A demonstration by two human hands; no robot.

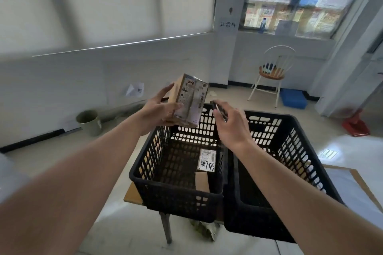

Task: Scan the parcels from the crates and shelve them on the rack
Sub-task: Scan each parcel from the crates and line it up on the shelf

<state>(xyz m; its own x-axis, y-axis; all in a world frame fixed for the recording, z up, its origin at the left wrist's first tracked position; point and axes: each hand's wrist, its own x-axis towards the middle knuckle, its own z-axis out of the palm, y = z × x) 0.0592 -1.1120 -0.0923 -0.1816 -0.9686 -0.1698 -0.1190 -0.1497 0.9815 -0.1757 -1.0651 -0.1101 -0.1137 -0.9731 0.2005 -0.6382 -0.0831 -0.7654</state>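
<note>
One cardboard parcel (187,100) is held up in the air above the far rim of the left crate (176,184), its labelled face turned toward the camera. The left hand (159,109) has it in a closed grip, fingers behind the box and thumb across the front. Just beside it, the right hand (230,124) pinches a dark, slim scanner (218,108) in curled fingers; its tip is near the parcel's right edge, though whether they touch cannot be told.

Two black slotted crates stand side by side, touching, on a small table (132,196). The left crate holds one second parcel (205,168), lying flat on its floor with a white label and handwriting facing up. The right crate (290,172) shows only its dark inside.

Farther out on the floor: one green bucket (89,122) by the left wall, one white chair (271,74) with a wooden seat, one blue bin (293,98) beside it, and one red dustpan (355,125) at the right.
</note>
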